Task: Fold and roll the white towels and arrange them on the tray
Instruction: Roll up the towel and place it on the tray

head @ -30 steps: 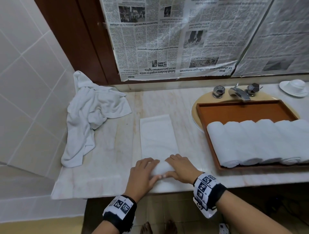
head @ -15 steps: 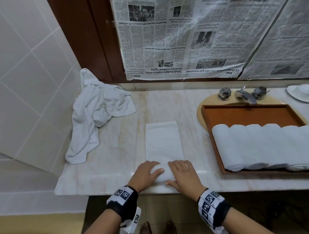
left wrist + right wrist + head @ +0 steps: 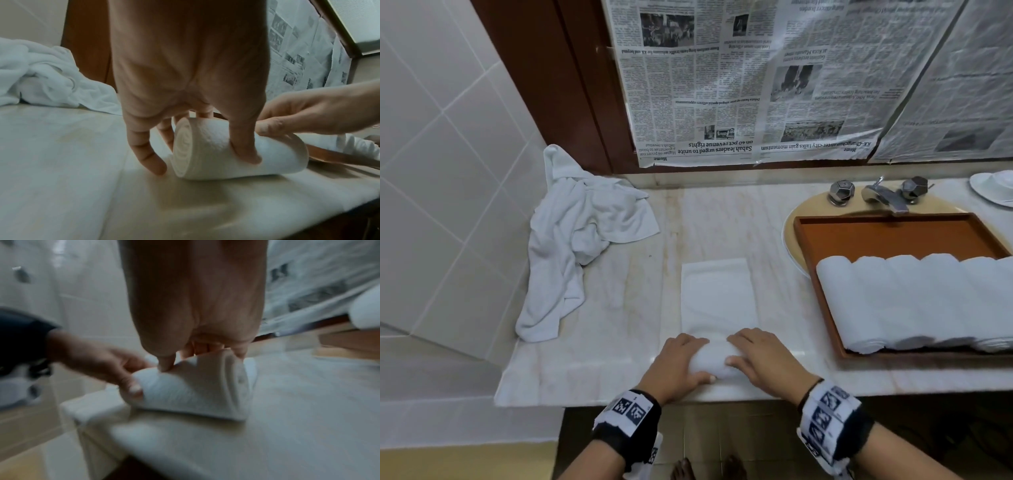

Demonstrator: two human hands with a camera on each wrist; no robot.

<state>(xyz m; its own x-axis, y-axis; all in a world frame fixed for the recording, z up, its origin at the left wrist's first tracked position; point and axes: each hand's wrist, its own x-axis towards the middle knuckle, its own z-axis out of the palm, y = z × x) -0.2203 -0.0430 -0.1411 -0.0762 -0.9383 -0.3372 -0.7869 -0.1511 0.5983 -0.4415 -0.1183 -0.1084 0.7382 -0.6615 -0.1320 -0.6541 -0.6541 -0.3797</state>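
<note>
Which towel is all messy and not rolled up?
The crumpled towel heaped at the counter's left end by the tiled wall. The tray's towels are neat rolls; the one under the hands is half rolled.

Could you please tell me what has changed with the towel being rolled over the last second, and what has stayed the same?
The roll has grown thicker as both hands wound it away from the person along the folded towel, whose flat part is now shorter. The left hand and right hand keep gripping the roll. The tray, its rolled towels and the crumpled towels stayed put.
</note>
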